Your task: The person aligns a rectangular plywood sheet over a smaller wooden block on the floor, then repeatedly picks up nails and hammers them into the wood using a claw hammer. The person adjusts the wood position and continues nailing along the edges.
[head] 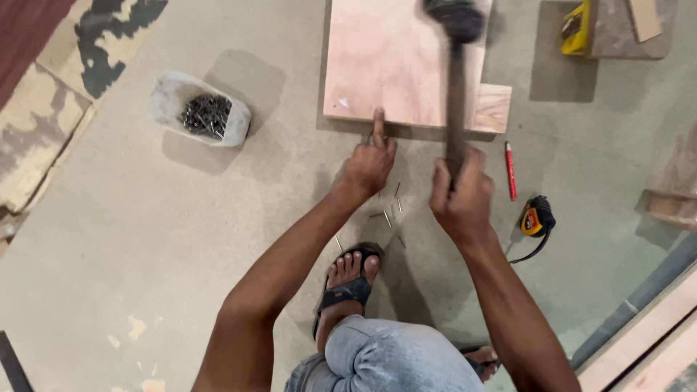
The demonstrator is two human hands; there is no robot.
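The right hand (461, 192) is clenched around the handle of a hammer (456, 87), whose dark head is blurred above a plywood board (392, 58) lying flat on the concrete floor (145, 254). The left hand (370, 163) holds nothing; its forefinger is stretched out and presses on the board's near edge, the other fingers curled. Loose nails (392, 210) lie scattered on the floor just below the hands. A white tub of nails (202, 110) stands well to the left. A red pencil (510, 170) and a tape measure (536, 218) lie to the right, near the hammer hand. A sandalled foot (348, 279) rests below.
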